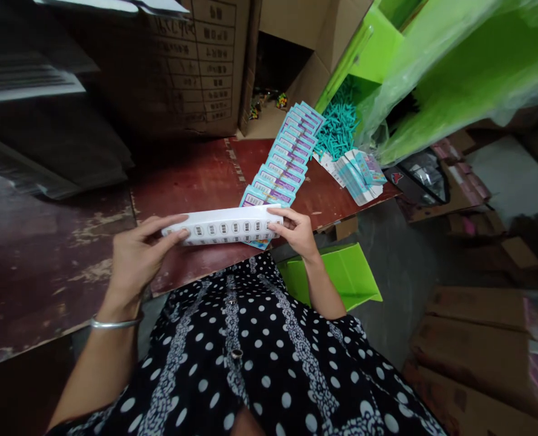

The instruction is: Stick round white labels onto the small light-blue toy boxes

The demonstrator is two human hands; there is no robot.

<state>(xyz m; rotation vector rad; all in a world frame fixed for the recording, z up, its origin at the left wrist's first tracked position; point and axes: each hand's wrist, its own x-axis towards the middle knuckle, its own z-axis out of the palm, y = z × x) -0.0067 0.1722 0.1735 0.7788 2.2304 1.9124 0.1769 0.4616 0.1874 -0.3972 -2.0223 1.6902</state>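
Observation:
A white sheet of round printed stickers [226, 218], bent or folded lengthwise, stretches between my hands above the front of the red table. My left hand [137, 251] pinches its left end between thumb and fingers. At the right end, my right hand [298, 233] grips it the same way. Just behind the sheet, a long overlapping row of flat light-blue and purple printed packs [280, 163] runs away from me, and the sheet hides part of its near end. Both rows of stickers on the sheet face me.
Small teal pieces [339, 127] lie heaped in a tipped green bin [382, 54]. Printed blue-white packs [362, 175] are stacked at the table's right edge. Cardboard boxes [214, 66] stand behind. Below the edge sits another green bin [350, 272]. Worn red tabletop [182, 175] shows at left.

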